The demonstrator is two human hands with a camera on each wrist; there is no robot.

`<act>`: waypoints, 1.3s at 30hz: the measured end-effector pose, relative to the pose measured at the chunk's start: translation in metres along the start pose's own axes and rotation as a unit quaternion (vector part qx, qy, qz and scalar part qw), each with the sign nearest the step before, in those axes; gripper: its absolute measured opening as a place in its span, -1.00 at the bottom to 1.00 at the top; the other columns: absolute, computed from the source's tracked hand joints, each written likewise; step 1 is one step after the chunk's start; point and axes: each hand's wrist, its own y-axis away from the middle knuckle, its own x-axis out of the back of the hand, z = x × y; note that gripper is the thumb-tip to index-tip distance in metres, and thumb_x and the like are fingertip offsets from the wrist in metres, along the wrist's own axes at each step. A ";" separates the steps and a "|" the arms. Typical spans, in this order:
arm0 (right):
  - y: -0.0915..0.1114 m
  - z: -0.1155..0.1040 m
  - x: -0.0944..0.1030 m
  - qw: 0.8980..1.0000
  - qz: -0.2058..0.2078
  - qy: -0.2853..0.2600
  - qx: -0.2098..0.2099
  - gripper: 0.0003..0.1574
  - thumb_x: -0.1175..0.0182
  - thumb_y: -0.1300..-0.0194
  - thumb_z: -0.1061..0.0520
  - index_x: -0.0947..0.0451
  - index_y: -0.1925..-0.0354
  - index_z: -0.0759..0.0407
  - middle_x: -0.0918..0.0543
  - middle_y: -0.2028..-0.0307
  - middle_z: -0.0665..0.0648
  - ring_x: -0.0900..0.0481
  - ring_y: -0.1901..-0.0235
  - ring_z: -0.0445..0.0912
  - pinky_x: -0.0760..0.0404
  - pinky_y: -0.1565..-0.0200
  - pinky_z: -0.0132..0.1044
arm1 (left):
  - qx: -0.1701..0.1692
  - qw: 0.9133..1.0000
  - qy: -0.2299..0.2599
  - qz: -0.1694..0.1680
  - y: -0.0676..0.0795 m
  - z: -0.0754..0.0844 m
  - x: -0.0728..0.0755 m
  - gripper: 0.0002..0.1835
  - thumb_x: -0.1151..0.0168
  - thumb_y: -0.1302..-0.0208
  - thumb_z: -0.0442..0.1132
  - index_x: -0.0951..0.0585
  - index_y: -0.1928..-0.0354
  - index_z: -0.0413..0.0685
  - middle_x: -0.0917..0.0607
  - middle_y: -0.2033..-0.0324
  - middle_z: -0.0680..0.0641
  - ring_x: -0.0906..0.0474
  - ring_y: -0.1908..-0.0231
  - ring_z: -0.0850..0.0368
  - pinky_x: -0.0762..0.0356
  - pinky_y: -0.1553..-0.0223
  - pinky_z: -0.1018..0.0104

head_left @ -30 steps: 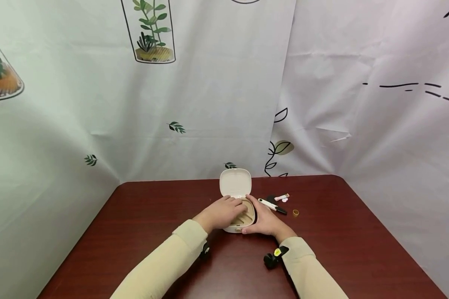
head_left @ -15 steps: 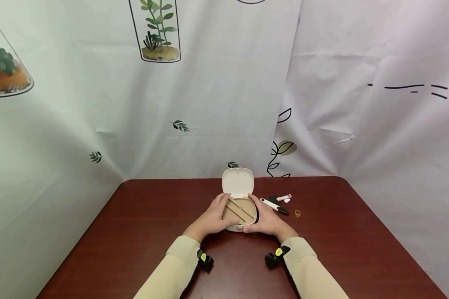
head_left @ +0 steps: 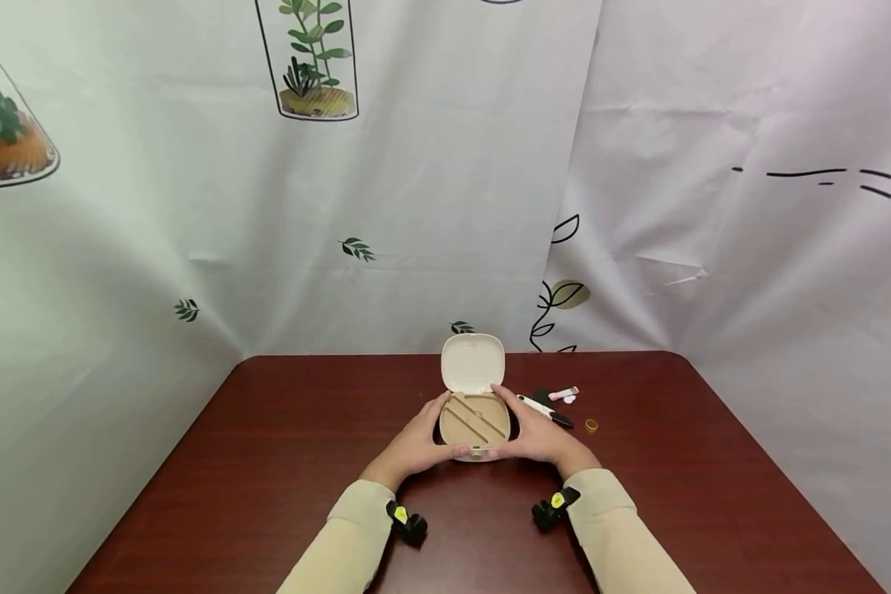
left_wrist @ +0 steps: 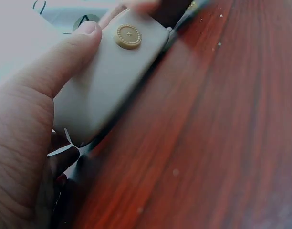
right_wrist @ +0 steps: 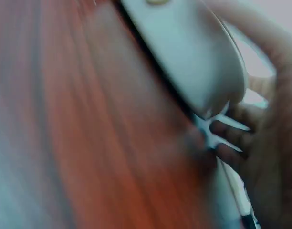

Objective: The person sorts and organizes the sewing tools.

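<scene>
A white hinged case (head_left: 475,455) stands on the table with its lid (head_left: 473,363) raised at the back. Inside lies a tan insert (head_left: 460,425) with diagonal bars. My left hand (head_left: 416,450) holds the left side, thumb along the front edge; in the left wrist view that thumb lies near a round gold button (left_wrist: 128,36) on the front. On the other side my right hand (head_left: 538,437) grips the case, thumb at the front and fingers around the side wall. The right wrist view is blurred, and its fingers (right_wrist: 232,136) are partly shaded.
Right of the case lie a white and black pen-like tool (head_left: 545,411), a small pink and white piece (head_left: 563,393), a dark round piece (head_left: 540,396) and a gold ring (head_left: 591,426). The red-brown table (head_left: 312,412) ends at a printed curtain (head_left: 445,206).
My left hand has come out of the case's interior and moved left to its side, uncovering the insert. The right hand keeps its hold on the right side.
</scene>
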 end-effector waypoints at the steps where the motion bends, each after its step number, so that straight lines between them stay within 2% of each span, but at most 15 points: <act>1: 0.000 0.000 0.004 1.000 0.017 0.005 0.005 0.19 -0.50 -0.09 -0.18 -0.18 -0.53 0.12 -0.42 -0.37 0.24 -0.42 -0.31 0.16 -0.38 -0.29 0.19 | 0.000 1.000 -0.005 0.004 0.000 0.000 0.000 0.15 -0.44 -0.09 0.30 -0.09 -0.60 0.05 -0.24 -0.49 -0.17 -0.23 -0.44 -0.13 -0.28 -0.35 -0.19; 3: 0.001 0.001 0.011 0.997 0.075 0.036 0.001 -0.13 -0.44 -0.19 -0.12 -0.42 -0.37 0.12 -0.55 -0.25 0.19 -0.52 -0.23 0.14 -0.45 -0.23 0.17 | -0.001 1.000 -0.015 0.009 0.000 0.000 0.000 0.14 -0.43 -0.09 0.30 -0.10 -0.60 0.04 -0.26 -0.48 -0.17 -0.23 -0.45 -0.16 -0.26 -0.35 -0.21; 5: 0.002 0.005 0.017 0.987 0.137 0.077 -0.024 -0.41 -0.40 -0.24 -0.02 -0.56 -0.19 0.13 -0.63 -0.10 0.16 -0.59 -0.09 0.12 -0.52 -0.15 0.14 | -0.001 1.000 -0.024 0.013 0.000 -0.001 0.000 0.14 -0.44 -0.08 0.29 -0.12 -0.59 0.03 -0.28 -0.48 -0.18 -0.22 -0.45 -0.18 -0.24 -0.36 -0.23; 8: 0.004 0.012 0.022 0.968 0.183 0.144 -0.096 -0.61 -0.36 -0.24 0.07 -0.61 -0.03 0.14 -0.63 0.06 0.12 -0.58 0.06 0.06 -0.54 -0.06 0.10 | 0.004 0.999 -0.041 0.016 0.000 -0.002 0.000 0.13 -0.43 -0.08 0.30 -0.12 -0.59 0.05 -0.29 -0.48 -0.17 -0.20 -0.46 -0.18 -0.21 -0.37 -0.23; 10: 0.005 0.017 0.024 0.961 0.181 0.165 -0.127 -0.60 -0.32 -0.21 0.13 -0.59 -0.03 0.18 -0.62 0.11 0.15 -0.54 0.11 0.07 -0.52 -0.07 0.10 | 0.006 0.999 -0.048 0.020 -0.001 -0.002 -0.001 0.13 -0.43 -0.08 0.31 -0.12 -0.59 0.05 -0.29 -0.48 -0.17 -0.19 -0.46 -0.18 -0.19 -0.38 -0.22; 13: 0.006 0.023 0.024 0.959 0.163 0.179 -0.146 -0.57 -0.28 -0.14 0.19 -0.58 -0.02 0.23 -0.59 0.18 0.15 -0.52 0.17 0.07 -0.51 -0.05 0.11 | 0.014 0.998 -0.056 0.025 -0.001 -0.001 -0.002 0.14 -0.43 -0.07 0.33 -0.12 -0.59 0.07 -0.31 -0.47 -0.16 -0.20 -0.46 -0.18 -0.19 -0.39 -0.21; 16: 0.008 0.027 0.023 0.960 0.153 0.182 -0.149 -0.62 -0.27 -0.10 0.24 -0.60 0.04 0.23 -0.57 0.25 0.12 -0.50 0.25 0.04 -0.52 0.04 0.05 | 0.024 0.998 -0.055 0.028 -0.001 0.001 -0.003 0.15 -0.43 -0.05 0.35 -0.12 -0.60 0.09 -0.32 -0.47 -0.16 -0.20 -0.46 -0.22 -0.21 -0.38 -0.22; 18: 0.009 0.028 0.022 0.960 0.151 0.180 -0.152 -0.66 -0.28 -0.10 0.26 -0.61 0.09 0.22 -0.56 0.29 0.09 -0.48 0.30 0.01 -0.50 0.18 -0.01 | 0.030 0.998 -0.057 0.028 -0.002 0.002 -0.005 0.15 -0.42 -0.05 0.37 -0.12 -0.60 0.12 -0.31 -0.47 -0.16 -0.20 -0.45 -0.24 -0.21 -0.37 -0.24; 23: 0.006 0.026 0.019 0.961 0.165 0.166 -0.148 -0.71 -0.31 -0.07 0.25 -0.62 0.16 0.18 -0.54 0.34 0.06 -0.46 0.35 -0.03 -0.45 0.24 -0.10 | 0.037 0.996 -0.070 0.033 -0.002 0.003 -0.007 0.16 -0.40 -0.05 0.39 -0.10 -0.60 0.12 -0.32 -0.47 -0.15 -0.20 -0.46 -0.21 -0.13 -0.42 -0.22; 28: -0.003 0.010 0.014 0.962 0.194 0.141 -0.132 -0.70 -0.34 -0.06 0.22 -0.63 0.16 0.16 -0.58 0.29 0.08 -0.49 0.32 -0.03 -0.49 0.20 -0.09 | 0.035 0.994 -0.097 0.041 0.000 0.005 -0.006 0.16 -0.38 -0.05 0.41 -0.13 -0.59 0.09 -0.34 -0.46 -0.14 -0.21 -0.47 -0.08 0.18 -0.48 -0.24; 30: -0.007 0.001 0.013 0.964 0.198 0.133 -0.118 -0.72 -0.35 -0.07 0.22 -0.64 0.17 0.17 -0.60 0.27 0.10 -0.52 0.31 -0.02 -0.53 0.20 -0.07 | 0.040 0.993 -0.105 0.043 0.000 0.006 -0.006 0.16 -0.37 -0.04 0.43 -0.13 -0.59 0.11 -0.34 -0.46 -0.13 -0.19 -0.48 -0.09 0.26 -0.48 -0.28; 39: -0.019 -0.033 0.000 0.965 0.217 0.126 -0.078 -0.76 -0.39 -0.04 0.24 -0.66 0.23 0.15 -0.60 0.30 0.06 -0.51 0.33 -0.06 -0.56 0.22 -0.13 | 0.050 0.992 -0.105 0.045 0.000 0.009 -0.006 0.16 -0.37 -0.04 0.44 -0.15 -0.59 0.11 -0.33 -0.47 -0.14 -0.16 -0.48 -0.15 0.28 -0.46 -0.32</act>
